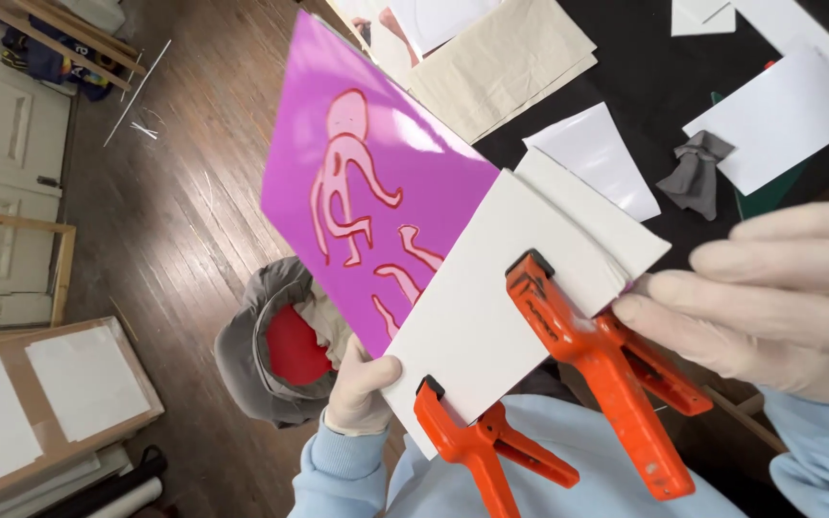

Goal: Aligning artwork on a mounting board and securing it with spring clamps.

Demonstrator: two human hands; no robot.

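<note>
A magenta panel [376, 182] with pink, red-edged figures is held tilted above the floor. A white board [491, 307] lies over its near end, fixed by two orange spring clamps [606, 369], [477, 446]. My left hand [362, 388], in a pale glove, grips the lower edge of the panel and board. My right hand [779, 297], also gloved, touches the board's right edge [626, 278] with its fingertips beside the larger clamp.
A black table [664, 67] at upper right carries white sheets [779, 115], beige cloth [501, 62] and a grey rag [695, 175]. Below are a wooden floor [184, 211], a grey garment with red lining [275, 350], and framed boards [50, 403] at left.
</note>
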